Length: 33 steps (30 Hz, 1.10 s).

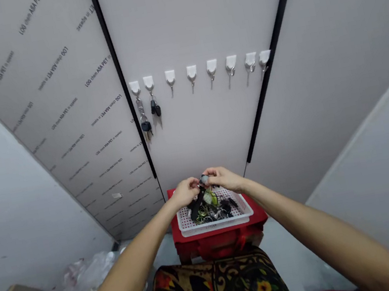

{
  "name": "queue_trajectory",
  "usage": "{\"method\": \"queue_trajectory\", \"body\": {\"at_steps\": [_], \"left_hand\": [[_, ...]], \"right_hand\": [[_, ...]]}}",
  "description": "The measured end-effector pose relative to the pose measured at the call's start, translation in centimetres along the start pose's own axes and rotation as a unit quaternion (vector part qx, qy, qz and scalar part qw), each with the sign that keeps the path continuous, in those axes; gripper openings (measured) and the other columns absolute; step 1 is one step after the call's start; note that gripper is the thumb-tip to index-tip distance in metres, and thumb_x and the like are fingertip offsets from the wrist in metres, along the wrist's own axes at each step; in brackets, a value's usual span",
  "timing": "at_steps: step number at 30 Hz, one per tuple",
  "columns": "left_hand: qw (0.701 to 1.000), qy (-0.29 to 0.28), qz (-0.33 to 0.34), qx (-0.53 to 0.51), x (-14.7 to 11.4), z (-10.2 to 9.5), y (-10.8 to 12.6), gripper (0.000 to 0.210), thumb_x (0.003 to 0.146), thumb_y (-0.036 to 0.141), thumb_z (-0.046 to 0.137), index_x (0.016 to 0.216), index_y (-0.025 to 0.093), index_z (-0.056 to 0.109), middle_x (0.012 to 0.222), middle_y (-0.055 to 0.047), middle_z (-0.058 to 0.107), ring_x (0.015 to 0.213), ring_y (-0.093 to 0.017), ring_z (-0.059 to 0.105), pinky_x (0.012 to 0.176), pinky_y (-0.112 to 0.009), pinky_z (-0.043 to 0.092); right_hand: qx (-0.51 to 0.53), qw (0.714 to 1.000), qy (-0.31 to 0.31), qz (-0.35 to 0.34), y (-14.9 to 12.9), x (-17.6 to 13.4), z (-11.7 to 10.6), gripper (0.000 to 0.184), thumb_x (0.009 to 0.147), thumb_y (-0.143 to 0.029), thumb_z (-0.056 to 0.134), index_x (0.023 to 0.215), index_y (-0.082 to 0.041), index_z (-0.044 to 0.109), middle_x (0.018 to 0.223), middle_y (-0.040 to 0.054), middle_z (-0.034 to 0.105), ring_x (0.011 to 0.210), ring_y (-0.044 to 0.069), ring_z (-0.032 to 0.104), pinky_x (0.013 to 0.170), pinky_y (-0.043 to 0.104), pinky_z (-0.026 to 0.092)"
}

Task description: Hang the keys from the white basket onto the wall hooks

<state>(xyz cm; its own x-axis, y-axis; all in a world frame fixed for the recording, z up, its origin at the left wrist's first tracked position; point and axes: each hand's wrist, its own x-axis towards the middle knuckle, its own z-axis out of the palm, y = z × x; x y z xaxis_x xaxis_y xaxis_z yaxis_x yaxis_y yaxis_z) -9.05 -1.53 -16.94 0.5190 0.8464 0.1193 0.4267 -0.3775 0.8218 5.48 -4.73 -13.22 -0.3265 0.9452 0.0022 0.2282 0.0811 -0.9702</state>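
Observation:
Both hands meet above a white plastic basket (246,216), their fingers closed. My right hand (225,179) pinches a bunch of keys with a rounded grey fob (205,179). Touching the same bunch from the other side is my left hand (186,192), its thumb and fingertips together on the ring or strap, partly hidden. A black strap (198,207) runs down from there into the basket. Inside lies a tangle of key rings and black fobs (226,206), with a yellow-green piece (213,198) among them.
A row of several white adhesive hooks (192,73) is stuck on the grey wall panel. Keys (146,125) hang from the leftmost hook, and black fobs (155,107) from the second. The basket rests on a red box (258,209). Plastic bags (86,280) lie at lower left.

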Motion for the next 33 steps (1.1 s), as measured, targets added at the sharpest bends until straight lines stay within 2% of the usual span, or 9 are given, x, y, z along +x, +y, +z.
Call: {"method": "queue_trajectory", "body": {"at_steps": [3, 6, 12, 19, 21, 25, 27, 30, 33], "left_hand": [[1.000, -0.023, 0.000, -0.016, 0.2, -1.7, 0.8, 0.019, 0.060, 0.018, 0.039, 0.069, 0.013, 0.054, 0.055, 0.002, 0.050, 0.053, -0.008, 0.044, 0.053, -0.018, 0.035], [0.998, -0.038, 0.008, -0.047, 0.3, -2.9, 1.7, 0.015, 0.057, 0.017, 0.042, 0.065, 0.013, 0.054, 0.055, 0.002, 0.049, 0.055, -0.008, 0.044, 0.055, -0.018, 0.035], [0.980, -0.011, -0.011, -0.198, 0.6, -2.5, 1.9, 0.042, 0.050, 0.009, 0.050, 0.091, 0.014, 0.047, 0.078, -0.003, 0.051, 0.063, -0.009, 0.045, 0.057, -0.021, 0.037], [0.936, -0.016, -0.051, -0.349, 0.2, -1.4, 2.4, 0.018, 0.047, 0.013, 0.057, 0.062, 0.012, 0.049, 0.051, 0.006, 0.045, 0.047, -0.004, 0.039, 0.052, -0.018, 0.033], [0.913, -0.023, -0.068, -0.401, -0.1, -1.4, 2.5, 0.020, 0.046, 0.015, 0.057, 0.065, 0.013, 0.049, 0.050, 0.006, 0.046, 0.046, -0.004, 0.041, 0.052, -0.019, 0.034], [0.850, -0.098, -0.097, -0.508, -0.5, -1.7, 2.7, 0.025, 0.057, 0.033, 0.047, 0.072, 0.012, 0.051, 0.062, -0.003, 0.056, 0.060, -0.011, 0.051, 0.061, -0.025, 0.036], [0.830, -0.122, -0.101, -0.535, -0.5, -1.9, 3.0, 0.030, 0.061, 0.037, 0.039, 0.073, 0.012, 0.051, 0.063, -0.005, 0.057, 0.063, -0.014, 0.053, 0.065, -0.027, 0.036], [0.824, -0.113, -0.086, -0.549, -0.4, -2.2, 3.6, 0.029, 0.063, 0.036, 0.039, 0.074, 0.013, 0.051, 0.063, -0.005, 0.058, 0.062, -0.014, 0.053, 0.067, -0.028, 0.036], [0.834, -0.079, -0.052, -0.544, -0.2, -2.7, 4.3, 0.024, 0.060, 0.032, 0.048, 0.075, 0.013, 0.052, 0.065, -0.004, 0.058, 0.059, -0.012, 0.053, 0.065, -0.026, 0.037]], "right_hand": [[0.048, 0.999, 0.009, 0.004, -1.4, -0.1, -0.8, 0.012, 0.052, -0.015, 0.047, 0.064, -0.013, 0.049, 0.055, -0.0031, 0.053, 0.055, 0.007, 0.048, 0.058, 0.021, 0.035], [0.095, 0.995, 0.021, 0.000, -2.4, -0.2, -1.6, 0.012, 0.052, -0.016, 0.047, 0.065, -0.014, 0.049, 0.057, -0.0018, 0.055, 0.058, 0.009, 0.050, 0.063, 0.024, 0.036], [0.184, 0.982, 0.000, -0.037, -4.0, -0.1, -2.0, 0.013, 0.053, -0.017, 0.047, 0.067, -0.016, 0.048, 0.063, 0.0000, 0.057, 0.066, 0.011, 0.051, 0.070, 0.029, 0.037], [0.231, 0.971, 0.010, -0.061, -5.9, 0.4, -1.9, 0.012, 0.054, -0.017, 0.045, 0.065, -0.017, 0.046, 0.067, 0.0005, 0.056, 0.065, 0.012, 0.051, 0.069, 0.033, 0.039], [0.253, 0.965, 0.005, -0.069, -6.2, 0.5, -2.0, 0.011, 0.055, -0.018, 0.044, 0.065, -0.018, 0.046, 0.067, 0.0000, 0.056, 0.063, 0.011, 0.051, 0.069, 0.034, 0.039], [0.281, 0.957, -0.008, -0.079, -6.4, 0.6, -2.0, 0.010, 0.056, -0.019, 0.041, 0.065, -0.019, 0.046, 0.067, -0.0006, 0.054, 0.062, 0.011, 0.050, 0.070, 0.035, 0.038], [0.281, 0.956, -0.011, -0.079, -6.6, 0.7, -1.9, 0.010, 0.056, -0.019, 0.040, 0.064, -0.019, 0.045, 0.067, -0.0005, 0.054, 0.063, 0.011, 0.050, 0.070, 0.035, 0.038], [0.269, 0.960, 0.002, -0.083, -7.0, 0.8, -1.8, 0.011, 0.056, -0.019, 0.039, 0.064, -0.019, 0.045, 0.066, 0.0003, 0.054, 0.063, 0.012, 0.050, 0.070, 0.034, 0.038], [0.258, 0.962, 0.020, -0.090, -7.4, 0.7, -2.1, 0.013, 0.055, -0.020, 0.038, 0.065, -0.019, 0.046, 0.067, 0.0009, 0.054, 0.065, 0.013, 0.050, 0.071, 0.035, 0.037]]}}
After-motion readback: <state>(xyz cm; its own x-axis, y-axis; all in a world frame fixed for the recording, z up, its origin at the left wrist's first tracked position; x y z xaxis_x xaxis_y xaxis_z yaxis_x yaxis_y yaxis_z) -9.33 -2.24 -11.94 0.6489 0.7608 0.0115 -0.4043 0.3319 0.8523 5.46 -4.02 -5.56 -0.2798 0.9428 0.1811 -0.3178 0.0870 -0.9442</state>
